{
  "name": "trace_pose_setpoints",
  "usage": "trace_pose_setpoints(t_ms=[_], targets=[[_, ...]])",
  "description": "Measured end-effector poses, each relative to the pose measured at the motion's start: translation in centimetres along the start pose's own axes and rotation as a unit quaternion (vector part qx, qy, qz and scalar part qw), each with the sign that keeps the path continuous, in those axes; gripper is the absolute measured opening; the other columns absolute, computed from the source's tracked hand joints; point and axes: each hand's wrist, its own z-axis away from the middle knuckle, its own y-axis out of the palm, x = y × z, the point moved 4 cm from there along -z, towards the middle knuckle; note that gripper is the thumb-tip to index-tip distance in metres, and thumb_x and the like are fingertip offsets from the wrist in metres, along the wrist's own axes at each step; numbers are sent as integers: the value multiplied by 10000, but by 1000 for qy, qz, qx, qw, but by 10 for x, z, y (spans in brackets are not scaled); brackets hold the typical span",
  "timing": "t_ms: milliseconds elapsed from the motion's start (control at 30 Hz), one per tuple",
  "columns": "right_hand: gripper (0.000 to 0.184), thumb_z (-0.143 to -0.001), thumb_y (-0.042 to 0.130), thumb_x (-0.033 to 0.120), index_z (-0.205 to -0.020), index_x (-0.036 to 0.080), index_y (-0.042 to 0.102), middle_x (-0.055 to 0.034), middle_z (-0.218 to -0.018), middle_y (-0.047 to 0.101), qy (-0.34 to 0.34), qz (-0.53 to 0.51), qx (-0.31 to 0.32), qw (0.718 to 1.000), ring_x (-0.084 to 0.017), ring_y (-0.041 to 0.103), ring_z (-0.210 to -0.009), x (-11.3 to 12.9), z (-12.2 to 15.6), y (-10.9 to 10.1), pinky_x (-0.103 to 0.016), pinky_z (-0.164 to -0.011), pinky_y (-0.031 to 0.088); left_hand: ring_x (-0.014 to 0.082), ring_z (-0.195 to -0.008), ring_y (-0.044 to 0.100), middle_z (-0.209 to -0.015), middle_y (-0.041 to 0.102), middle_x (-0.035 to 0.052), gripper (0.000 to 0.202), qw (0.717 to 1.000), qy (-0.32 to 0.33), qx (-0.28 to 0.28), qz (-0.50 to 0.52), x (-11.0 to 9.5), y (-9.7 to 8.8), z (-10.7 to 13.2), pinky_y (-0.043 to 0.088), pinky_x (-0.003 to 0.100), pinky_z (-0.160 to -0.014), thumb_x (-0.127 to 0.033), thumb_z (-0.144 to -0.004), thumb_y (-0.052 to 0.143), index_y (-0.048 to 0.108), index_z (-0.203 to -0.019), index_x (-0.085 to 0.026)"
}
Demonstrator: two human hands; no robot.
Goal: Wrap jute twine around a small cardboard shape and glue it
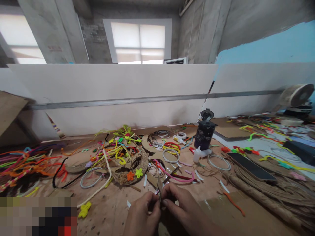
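Head view, twine wreath point(144, 160) beyond hands point(180, 201), black cup point(203, 136), phone point(251, 166), fan point(296, 95)

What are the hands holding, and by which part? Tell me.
A brown strip: the left hand and right hand both pinch its lower visible part; its top sticks up free.

You face washed-out glare from the rectangular, pale-framed glass window point(138, 36) in the dim, grey concrete wall point(94, 39), while wide-angle stretching skews the white, round plastic fan point(299, 95) far right and coarse pixelation masks your lower-left corner.
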Motion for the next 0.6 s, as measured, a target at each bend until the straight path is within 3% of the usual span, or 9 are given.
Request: trace_pose_setpoints(t_ms=[200, 600], targets=[[80, -843, 572, 260, -869, 189, 596, -23, -823, 653, 14, 18, -12, 1000, -192, 582, -778, 3, 1, -3, -272, -678, 420, 205, -747, 711, -768, 767, 38, 241, 1000, 14, 4, 15, 2, 2, 0, 462, 240, -659, -344, -881, 531, 710, -787, -212], [120, -888, 534, 249, -817, 194, 614, -25, -788, 677, -31, 130, -40, 990, -178, 575, -715, -7, 4, 0, -270, -651, 376, 222, -754, 716, -802, 785, 63, 248, 997, 44, -11, -55, 10, 9, 0, 457, 254, -654, -300, -910, 497, 711, -807, -232]])
